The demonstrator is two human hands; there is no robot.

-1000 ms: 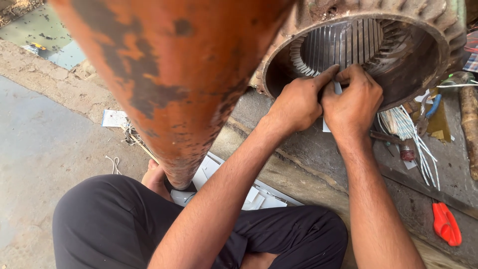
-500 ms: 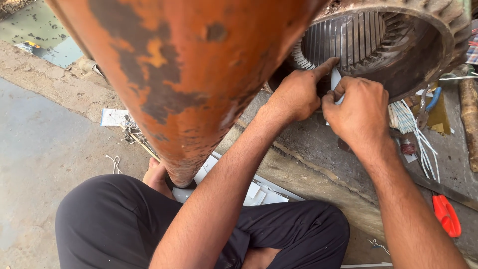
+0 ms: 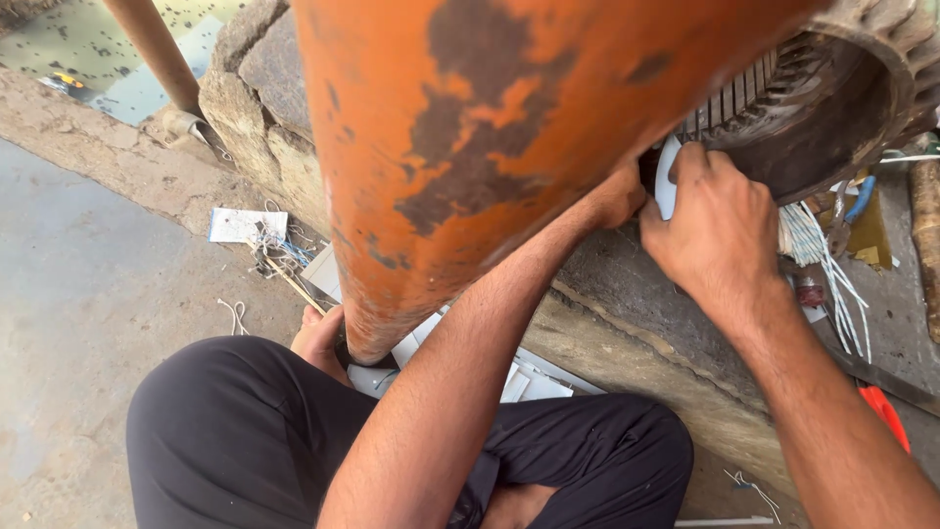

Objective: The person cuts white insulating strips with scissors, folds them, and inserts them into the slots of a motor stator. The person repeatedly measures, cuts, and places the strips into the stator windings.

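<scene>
A large rusty motor stator (image 3: 842,108) with slotted inner wall lies on a stone slab (image 3: 627,294) in front of me. My right hand (image 3: 720,225) grips a white paper strip (image 3: 667,176) at the stator's lower rim, fingers curled over it. My left hand (image 3: 617,201) reaches to the same spot beside the strip. It is mostly hidden behind a rusty orange pole (image 3: 509,127), so its fingers cannot be made out. My legs in black trousers (image 3: 255,441) are folded below.
White paper sheets (image 3: 529,377) lie under the pole by my knee. White cords (image 3: 832,284), a blue-handled tool (image 3: 862,201) and a red-handled tool (image 3: 886,416) lie on the slab at right. A paper scrap with wire bits (image 3: 245,227) sits on the concrete floor at left.
The view has shifted, and the orange pole now covers most of the stator and my left hand. Both hands stay at the stator's lower rim with the white strip.
</scene>
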